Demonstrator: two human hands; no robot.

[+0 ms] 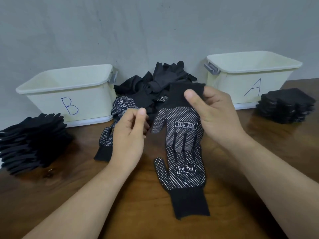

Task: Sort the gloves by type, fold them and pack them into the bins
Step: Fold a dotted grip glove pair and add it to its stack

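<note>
— Hidden or hard to make out?
— Insides of bin A [229,83] and bin B [51,97], out of sight behind their walls. Left stack [32,140], cut by the frame edge. Pile [155,83] between the bins: a dark tangle, types hard to tell apart. Left hand [128,133] curled, fingertips turned away; cannot tell whether pinching anything.
— Right hand [215,114]?
— Raised, thumb and fingers pinching the cuff of the held glove [179,121].
— Placed how?
— Hanging below the right hand, dotted side showing, just right of the left hand, tips overlapping the flat glove [184,176] on the table [259,161]. Third glove [107,135] partly behind the left hand. Right stack [286,106] beside bin A.
</note>
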